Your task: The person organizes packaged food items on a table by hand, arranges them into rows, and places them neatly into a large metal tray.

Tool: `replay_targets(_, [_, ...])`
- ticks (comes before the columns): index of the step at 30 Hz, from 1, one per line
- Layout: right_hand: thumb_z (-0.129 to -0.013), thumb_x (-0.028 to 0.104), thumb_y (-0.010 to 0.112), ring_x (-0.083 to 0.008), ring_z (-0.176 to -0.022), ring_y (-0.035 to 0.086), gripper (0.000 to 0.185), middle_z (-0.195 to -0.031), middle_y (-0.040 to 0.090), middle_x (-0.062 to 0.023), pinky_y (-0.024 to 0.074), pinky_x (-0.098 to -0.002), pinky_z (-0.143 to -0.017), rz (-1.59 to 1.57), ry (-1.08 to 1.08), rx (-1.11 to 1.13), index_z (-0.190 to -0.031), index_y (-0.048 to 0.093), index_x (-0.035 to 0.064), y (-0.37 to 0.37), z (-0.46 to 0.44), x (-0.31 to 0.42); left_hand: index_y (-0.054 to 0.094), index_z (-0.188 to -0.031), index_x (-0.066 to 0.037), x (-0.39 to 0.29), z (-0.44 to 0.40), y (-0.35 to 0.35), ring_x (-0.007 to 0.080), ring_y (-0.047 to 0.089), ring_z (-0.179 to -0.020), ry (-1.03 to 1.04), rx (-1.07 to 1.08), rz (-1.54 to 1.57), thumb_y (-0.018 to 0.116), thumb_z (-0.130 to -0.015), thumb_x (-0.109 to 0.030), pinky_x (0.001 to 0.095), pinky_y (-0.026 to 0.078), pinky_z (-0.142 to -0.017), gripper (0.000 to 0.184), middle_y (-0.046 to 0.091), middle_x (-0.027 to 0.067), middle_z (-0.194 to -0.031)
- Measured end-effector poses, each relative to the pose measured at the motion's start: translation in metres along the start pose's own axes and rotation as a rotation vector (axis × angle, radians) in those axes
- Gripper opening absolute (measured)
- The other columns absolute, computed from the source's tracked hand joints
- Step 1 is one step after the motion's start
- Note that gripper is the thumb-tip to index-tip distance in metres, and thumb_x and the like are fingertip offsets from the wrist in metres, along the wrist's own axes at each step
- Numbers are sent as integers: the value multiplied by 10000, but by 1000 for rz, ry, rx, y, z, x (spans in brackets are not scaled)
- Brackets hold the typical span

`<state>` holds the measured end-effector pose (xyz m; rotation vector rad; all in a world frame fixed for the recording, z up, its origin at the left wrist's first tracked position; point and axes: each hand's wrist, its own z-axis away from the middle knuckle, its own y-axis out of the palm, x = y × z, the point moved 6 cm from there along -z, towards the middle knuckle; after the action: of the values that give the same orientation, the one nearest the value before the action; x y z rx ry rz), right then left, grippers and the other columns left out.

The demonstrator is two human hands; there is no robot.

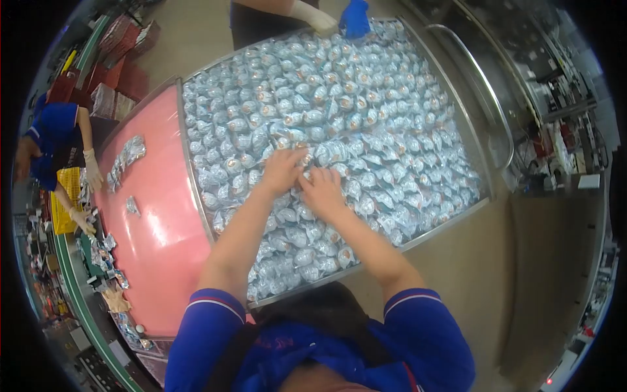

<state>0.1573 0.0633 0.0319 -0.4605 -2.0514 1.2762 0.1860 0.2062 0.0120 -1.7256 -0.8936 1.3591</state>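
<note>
Rows of silvery foil-wrapped pieces (366,150) cover a large metal-rimmed table (450,225). Both hands reach over the middle of the rows, close together. My left hand (283,172) rests on the pieces with its fingers bent toward the right; what its fingertips hold, if anything, is too small to name. Just to its right, my right hand (322,192) lies on the foil pieces, its fingers bent and pointing up and left. The fingertips of the two hands nearly meet. Foil pieces surround both hands on every side.
A pink surface (157,215) adjoins the table on the left, bearing a few foil pieces. A co-worker's gloved hands (339,21) are at the far edge. Another co-worker in blue (55,130) stands at the left. A metal rail (486,81) runs along the right.
</note>
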Motion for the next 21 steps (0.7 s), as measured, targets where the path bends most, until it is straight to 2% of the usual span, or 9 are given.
replay_targets(1, [-759, 224, 744, -311, -1242, 452, 516, -1219, 517, -120, 286, -586, -1030, 0, 3, 1, -1245, 602, 123, -9, 3, 6, 499, -1425, -230, -2, 4, -1, 341, 522, -1116, -2, 58, -22, 688, -858, -175, 468, 409, -986, 600, 569, 117, -1268])
replay_targets(3, [-770, 211, 745, -336, -1293, 424, 490, -1244, 516, -113, 238, -638, -1069, -23, 15, -8, -1240, 614, 173, -15, 19, 12, 496, -1428, -196, -14, 15, -14, 348, 515, -1146, 9, -20, -1, 680, -870, -176, 469, 399, -1004, 588, 542, 131, -1317])
replay_targets(5, [-784, 197, 736, -330, -1299, 422, 457, -1253, 515, -104, 240, -636, -1070, -49, 34, -11, -1225, 622, 170, -31, 34, 18, 492, -1427, -126, -27, 30, -32, 355, 489, -1234, -28, -75, 98, 665, -896, -174, 461, 386, -1042, 560, 498, 148, -1398])
replay_targets(8, [-808, 179, 720, -309, -1288, 436, 394, -1248, 523, -82, 252, -626, -1068, -90, 88, -11, -1193, 636, 166, -43, 50, 18, 525, -1387, -93, -21, 76, -53, 354, 481, -1270, -68, -250, 285, 651, -909, -155, 437, 401, -1039, 498, 494, 149, -1411])
replay_targets(12, [-830, 171, 705, -273, -1246, 474, 333, -1214, 547, -46, 276, -602, -1060, -113, 99, 27, -1158, 648, 158, -46, 51, 32, 587, -1282, -40, 2, 154, -109, 360, 518, -1261, -294, -362, 431, 650, -878, -93, 439, 413, -1054, 412, 555, 191, -1333])
replay_targets(14, [-823, 141, 697, -262, -1166, 530, 312, -1134, 589, -35, 306, -574, -1036, -123, 45, -17, -1133, 659, 143, -51, 39, 57, 597, -1264, -29, 33, 207, -135, 344, 527, -1259, -394, -472, 445, 638, -883, -83, 425, 417, -1051, 387, 568, 193, -1314])
replay_targets(15, [-822, 131, 693, -262, -1148, 540, 307, -1117, 596, -36, 312, -565, -1033, -153, 12, -22, -1127, 661, 140, -48, 36, 70, 590, -1290, -59, 59, 237, -135, 320, 541, -1238, -421, -534, 463, 621, -897, -97, 419, 432, -1034, 396, 557, 159, -1329])
replay_targets(18, [-811, 93, 681, -257, -1093, 568, 290, -1072, 612, -39, 328, -525, -1025, -224, -127, -45, -1100, 668, 124, -26, 25, 129, 580, -1315, -80, 89, 313, -174, 216, 544, -1218, -691, -679, 602, 610, -915, -86, 359, 465, -969, 401, 532, 78, -1345])
replay_targets(21, [-800, 84, 684, -259, -1088, 568, 290, -1077, 607, -52, 326, -515, -1033, -261, -204, 57, -1087, 671, 118, -7, 18, 210, 570, -1324, -85, 120, 383, -204, 207, 547, -1206, -762, -813, 526, 611, -924, -98, 360, 471, -968, 402, 538, 75, -1342])
